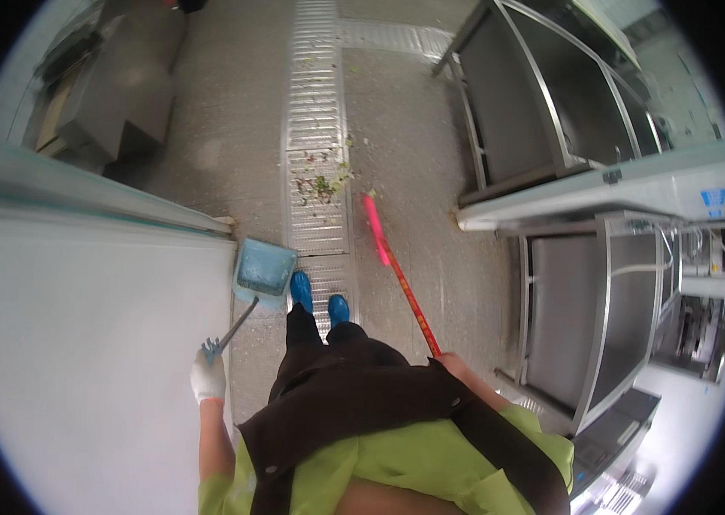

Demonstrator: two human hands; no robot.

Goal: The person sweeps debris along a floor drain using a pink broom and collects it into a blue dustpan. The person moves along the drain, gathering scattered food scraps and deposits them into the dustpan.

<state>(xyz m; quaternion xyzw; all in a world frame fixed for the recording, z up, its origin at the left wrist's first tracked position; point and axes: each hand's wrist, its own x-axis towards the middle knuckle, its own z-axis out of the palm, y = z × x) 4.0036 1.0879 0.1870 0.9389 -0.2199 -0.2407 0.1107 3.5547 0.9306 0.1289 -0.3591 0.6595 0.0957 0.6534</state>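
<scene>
My left hand (pixel 209 371), in a white glove with blue-grey fingertips, is closed around the dark handle of a blue dustpan (pixel 266 268). The pan rests on the floor beside my left foot, close to a white wall end. In my right hand (pixel 455 367), partly covered by my dark apron, is the red stick of a broom (pixel 411 300). Its bright pink head touches the floor ahead and to the right of my feet. Green and reddish vegetable scraps (pixel 321 186) lie scattered on the metal drain cover, left of the broom head and beyond it.
A ribbed metal drain cover (pixel 315 112) runs ahead from under my blue boots (pixel 338 307). Steel-framed tables (pixel 564 300) line the right side, with a white wall end (pixel 500 212) between them. At left stands a white wall (pixel 88 343), with steel equipment (pixel 122 94) beyond it.
</scene>
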